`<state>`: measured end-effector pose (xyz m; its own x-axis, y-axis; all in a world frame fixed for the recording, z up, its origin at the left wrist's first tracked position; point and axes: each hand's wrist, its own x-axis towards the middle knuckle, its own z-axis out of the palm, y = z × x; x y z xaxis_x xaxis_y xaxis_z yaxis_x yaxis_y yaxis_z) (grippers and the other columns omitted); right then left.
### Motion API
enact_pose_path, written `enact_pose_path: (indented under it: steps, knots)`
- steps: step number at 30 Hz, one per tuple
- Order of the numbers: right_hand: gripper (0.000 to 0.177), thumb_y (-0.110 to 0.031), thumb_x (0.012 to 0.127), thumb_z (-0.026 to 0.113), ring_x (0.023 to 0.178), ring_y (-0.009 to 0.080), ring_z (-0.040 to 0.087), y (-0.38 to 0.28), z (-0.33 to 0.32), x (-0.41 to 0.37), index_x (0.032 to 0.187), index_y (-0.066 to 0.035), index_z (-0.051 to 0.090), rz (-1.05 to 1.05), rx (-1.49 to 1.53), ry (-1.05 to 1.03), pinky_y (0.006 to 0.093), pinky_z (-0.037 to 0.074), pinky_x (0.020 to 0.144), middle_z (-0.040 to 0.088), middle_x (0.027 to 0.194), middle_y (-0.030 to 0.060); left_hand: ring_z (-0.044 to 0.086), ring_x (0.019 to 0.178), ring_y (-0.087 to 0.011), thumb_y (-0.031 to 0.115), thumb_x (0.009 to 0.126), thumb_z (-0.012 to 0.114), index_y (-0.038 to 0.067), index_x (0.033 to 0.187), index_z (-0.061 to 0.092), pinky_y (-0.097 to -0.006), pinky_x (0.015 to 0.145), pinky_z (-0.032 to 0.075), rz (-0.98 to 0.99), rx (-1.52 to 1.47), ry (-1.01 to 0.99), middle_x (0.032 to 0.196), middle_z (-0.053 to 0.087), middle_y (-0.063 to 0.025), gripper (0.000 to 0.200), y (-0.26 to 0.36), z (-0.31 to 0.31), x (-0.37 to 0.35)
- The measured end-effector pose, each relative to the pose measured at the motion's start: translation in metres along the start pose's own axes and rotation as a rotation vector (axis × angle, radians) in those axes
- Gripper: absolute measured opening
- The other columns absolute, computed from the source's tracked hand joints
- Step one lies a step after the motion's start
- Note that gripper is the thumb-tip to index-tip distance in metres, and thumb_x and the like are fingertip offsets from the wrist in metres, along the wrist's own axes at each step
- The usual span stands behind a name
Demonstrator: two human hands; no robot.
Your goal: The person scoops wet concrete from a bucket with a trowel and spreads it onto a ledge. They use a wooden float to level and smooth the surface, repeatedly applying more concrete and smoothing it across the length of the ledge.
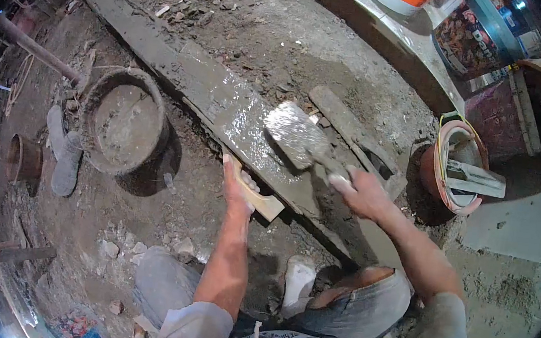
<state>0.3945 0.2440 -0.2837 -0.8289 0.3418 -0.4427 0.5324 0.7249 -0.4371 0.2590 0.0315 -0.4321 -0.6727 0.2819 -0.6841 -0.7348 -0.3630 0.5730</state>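
Note:
My left hand (240, 185) is closed round a pale wooden float (263, 201) at the near edge of a long, narrow ledge (157, 49). My right hand (365, 194) grips a trowel (294, 134) by its handle. The trowel's blade is wet and shiny, smeared with grey mortar, and is held over the ledge. Wet mortar (240, 115) glistens along the ledge's middle stretch. Just beyond the trowel, a mortar-caked tool with a long flat board (349, 124) lies on the ground.
A bucket of grey mortar (117, 166) stands left of the ledge, beside grey slippers (65, 166) and a small brown pot (24, 160). To the right, an orange-brown bucket (428, 170) holds another trowel (479, 179). Larger buckets (476, 35) stand at the upper right.

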Motion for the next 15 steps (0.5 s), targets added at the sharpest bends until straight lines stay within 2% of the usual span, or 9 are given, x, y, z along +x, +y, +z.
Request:
enact_pose_path:
  steps: [2, 4, 6, 7, 8, 10, 11, 13, 15]
  knots:
    - [0.065, -0.055, 0.090, 0.042, 0.092, 0.0414, 0.061, -0.012, 0.010, 0.041, 0.099, 0.006, 0.059, -0.035, 0.087, -0.043, 0.0466, 0.046, 0.082, 0.062, 0.093, 0.0287, 0.033, 0.046, -0.0063, 0.071, 0.082, 0.041, 0.014, 0.121, 0.049, -0.0201, 0.040, 0.030, 0.009, 0.020, 0.013, 0.063, 0.040, 0.0059, 0.069, -0.002, 0.002, 0.001]
    - [0.067, -0.055, 0.090, 0.041, 0.095, 0.0391, 0.061, -0.050, 0.000, 0.068, 0.098, 0.008, 0.060, 0.067, 0.149, -0.190, 0.0461, 0.046, 0.084, 0.062, 0.097, 0.0293, 0.033, 0.048, -0.0063, 0.072, 0.082, 0.040, 0.015, 0.124, 0.047, -0.0195, 0.041, 0.030, 0.007, 0.041, 0.033, 0.067, 0.042, 0.0054, 0.071, 0.001, 0.001, 0.002]
    - [0.065, -0.055, 0.090, 0.041, 0.095, 0.0394, 0.061, -0.072, 0.005, 0.095, 0.097, 0.007, 0.061, 0.055, 0.094, -0.218, 0.0466, 0.046, 0.084, 0.062, 0.098, 0.0291, 0.035, 0.051, -0.0064, 0.072, 0.082, 0.038, 0.016, 0.128, 0.045, -0.0197, 0.042, 0.030, 0.017, 0.055, -0.057, 0.073, 0.044, 0.0050, 0.073, 0.002, 0.000, 0.000]
    - [0.064, -0.054, 0.090, 0.041, 0.095, 0.0397, 0.061, -0.076, 0.006, 0.100, 0.096, 0.006, 0.063, 0.044, 0.035, -0.243, 0.0471, 0.046, 0.084, 0.062, 0.100, 0.0289, 0.034, 0.048, -0.0063, 0.071, 0.082, 0.039, 0.015, 0.123, 0.047, -0.0201, 0.041, 0.030, 0.025, 0.049, -0.024, 0.067, 0.041, 0.0057, 0.070, 0.003, 0.004, -0.003]
    - [0.064, -0.054, 0.090, 0.041, 0.095, 0.0397, 0.061, -0.074, 0.006, 0.097, 0.096, 0.006, 0.063, 0.048, 0.035, -0.244, 0.0471, 0.046, 0.084, 0.062, 0.100, 0.0289, 0.034, 0.048, -0.0063, 0.071, 0.082, 0.039, 0.015, 0.123, 0.047, -0.0201, 0.041, 0.030, 0.021, 0.050, -0.024, 0.067, 0.041, 0.0057, 0.070, 0.003, 0.004, -0.003]
    - [0.062, -0.052, 0.090, 0.041, 0.094, 0.0408, 0.061, -0.069, 0.007, 0.080, 0.104, 0.006, 0.059, -0.100, -0.133, -0.236, 0.0491, 0.047, 0.083, 0.062, 0.098, 0.0292, 0.033, 0.045, -0.0061, 0.070, 0.083, 0.041, 0.015, 0.116, 0.050, -0.0203, 0.039, 0.030, 0.014, 0.020, -0.044, 0.060, 0.037, 0.0067, 0.065, 0.003, 0.002, -0.004]
    - [0.061, -0.051, 0.091, 0.041, 0.091, 0.0431, 0.061, -0.050, 0.019, 0.061, 0.114, 0.004, 0.053, -0.170, -0.018, -0.100, 0.0506, 0.047, 0.080, 0.062, 0.094, 0.0290, 0.033, 0.045, -0.0061, 0.070, 0.083, 0.041, 0.015, 0.116, 0.050, -0.0203, 0.039, 0.030, 0.014, 0.013, -0.040, 0.060, 0.037, 0.0067, 0.065, 0.003, 0.001, -0.004]
    - [0.061, -0.052, 0.091, 0.041, 0.090, 0.0447, 0.059, -0.030, 0.005, 0.022, 0.119, 0.002, 0.049, -0.121, -0.101, -0.252, 0.0516, 0.046, 0.079, 0.062, 0.091, 0.0301, 0.032, 0.042, -0.0063, 0.070, 0.082, 0.044, 0.015, 0.109, 0.052, -0.0206, 0.037, 0.031, 0.038, 0.011, -0.035, 0.055, 0.032, 0.0075, 0.061, 0.004, 0.005, -0.004]
    - [0.058, -0.053, 0.090, 0.042, 0.087, 0.0463, 0.058, 0.011, 0.015, -0.018, 0.111, -0.001, 0.052, -0.007, -0.131, -0.266, 0.0523, 0.046, 0.077, 0.061, 0.088, 0.0294, 0.033, 0.042, -0.0063, 0.070, 0.082, 0.044, 0.015, 0.108, 0.052, -0.0206, 0.037, 0.031, 0.043, 0.001, -0.018, 0.054, 0.032, 0.0075, 0.061, 0.004, 0.006, -0.006]
